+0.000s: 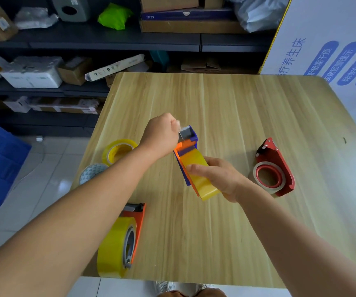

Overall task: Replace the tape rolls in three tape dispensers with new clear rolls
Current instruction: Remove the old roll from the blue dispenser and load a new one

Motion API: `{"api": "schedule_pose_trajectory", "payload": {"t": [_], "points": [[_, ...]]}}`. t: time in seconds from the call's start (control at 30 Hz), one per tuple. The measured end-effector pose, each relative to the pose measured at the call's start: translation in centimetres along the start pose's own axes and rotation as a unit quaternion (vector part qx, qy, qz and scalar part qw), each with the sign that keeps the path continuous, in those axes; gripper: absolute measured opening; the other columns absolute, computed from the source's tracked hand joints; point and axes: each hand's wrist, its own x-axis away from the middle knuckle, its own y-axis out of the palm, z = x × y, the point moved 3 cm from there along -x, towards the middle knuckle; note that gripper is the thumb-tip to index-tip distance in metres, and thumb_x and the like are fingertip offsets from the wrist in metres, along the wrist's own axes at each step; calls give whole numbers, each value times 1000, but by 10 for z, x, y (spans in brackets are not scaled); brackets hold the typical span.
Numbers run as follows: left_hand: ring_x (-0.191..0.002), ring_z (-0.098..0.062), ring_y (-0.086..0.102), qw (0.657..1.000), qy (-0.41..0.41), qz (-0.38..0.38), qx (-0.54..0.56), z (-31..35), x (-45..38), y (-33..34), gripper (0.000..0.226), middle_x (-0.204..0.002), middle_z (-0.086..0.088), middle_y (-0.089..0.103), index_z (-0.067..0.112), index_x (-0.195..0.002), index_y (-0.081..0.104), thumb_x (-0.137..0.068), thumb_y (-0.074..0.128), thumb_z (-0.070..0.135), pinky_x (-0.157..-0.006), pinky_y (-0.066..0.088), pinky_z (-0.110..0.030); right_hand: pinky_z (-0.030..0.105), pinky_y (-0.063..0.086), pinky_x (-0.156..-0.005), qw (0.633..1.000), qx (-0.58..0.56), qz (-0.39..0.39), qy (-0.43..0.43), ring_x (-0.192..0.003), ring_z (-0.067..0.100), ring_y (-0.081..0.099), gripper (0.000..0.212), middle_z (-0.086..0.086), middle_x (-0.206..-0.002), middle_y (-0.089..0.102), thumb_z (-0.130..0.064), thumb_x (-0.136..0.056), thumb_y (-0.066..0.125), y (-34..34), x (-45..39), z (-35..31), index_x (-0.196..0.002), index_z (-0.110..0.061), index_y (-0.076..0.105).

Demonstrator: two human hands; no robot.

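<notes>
The right hand is wrapping its grip around the yellowish tape roll seated in the blue-and-orange tape dispenser, fingers pressed across the roll's face, holding it above the middle of the bench. The left hand is pinching what looks like the tape's free end at the dispenser's cutter (the strip itself is barely visible). To thread well, the strip should be kept flat and centred over the orange roller while the right hand is steadying the body. The dispenser's long axis is running away from the person, cutter end pointing far and slightly left. An orange dispenser and a red dispenser are lying on the bench nearby.
</notes>
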Motion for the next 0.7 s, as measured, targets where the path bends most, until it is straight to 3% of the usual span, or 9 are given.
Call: {"api": "schedule_pose_trajectory", "payload": {"t": [0.1, 0.27, 0.33, 0.47, 0.6, 0.7], "points": [[-93, -25, 63, 992, -63, -24, 107, 0, -2, -1, 21, -97, -5, 71, 8, -92, 54, -97, 36, 18, -82, 50, -36, 35, 53, -72, 1000, 8, -9, -8, -81, 19, 66, 47, 4, -92, 70, -36, -57, 71, 2, 2, 4, -101, -20, 67], [-88, -23, 67, 965, -155, -22, 209, 0, -12, -7, 25, -84, -3, 71, 12, -84, 51, -100, 33, 20, -84, 54, -41, 31, 51, -69, 999, -4, 1, -35, -93, 20, 65, 52, 3, -121, 57, -35, -55, 72, 3, 1, 2, -104, -19, 67], [-88, -24, 68, 958, -173, -20, 229, 0, -15, -8, 23, -78, -1, 70, 12, -90, 50, -100, 32, 21, -85, 54, -45, 33, 53, -73, 1000, -6, 5, -29, -98, 20, 64, 51, 1, -127, 54, -39, -57, 73, 2, -1, 0, -104, -20, 68], [-86, -21, 67, 976, -132, -13, 172, 6, -14, -6, 19, -75, 2, 69, 12, -97, 48, -99, 32, 22, -84, 54, -42, 41, 55, -81, 999, -2, 50, 17, -90, 24, 68, 44, 7, -102, 72, -55, -69, 75, 2, -3, -1, -94, -20, 69], [-82, -15, 65, 990, -81, -5, 117, 14, -13, -7, 19, -76, 4, 71, 13, -96, 48, -99, 34, 25, -73, 48, -30, 25, 48, -57, 991, -10, 126, 37, -69, 14, 65, 47, -1, -78, 69, -62, -66, 73, 4, -5, -1, -84, -18, 69], [-83, -16, 64, 995, -36, -12, 96, 20, -11, -10, 21, -76, 5, 69, 11, -95, 48, -99, 32, 24, -72, 48, -31, 22, 43, -49, 990, -9, 138, 27, -60, 9, 61, 38, -5, -69, 65, -57, -69, 73, 5, -5, 0, -77, -21, 69]]}}
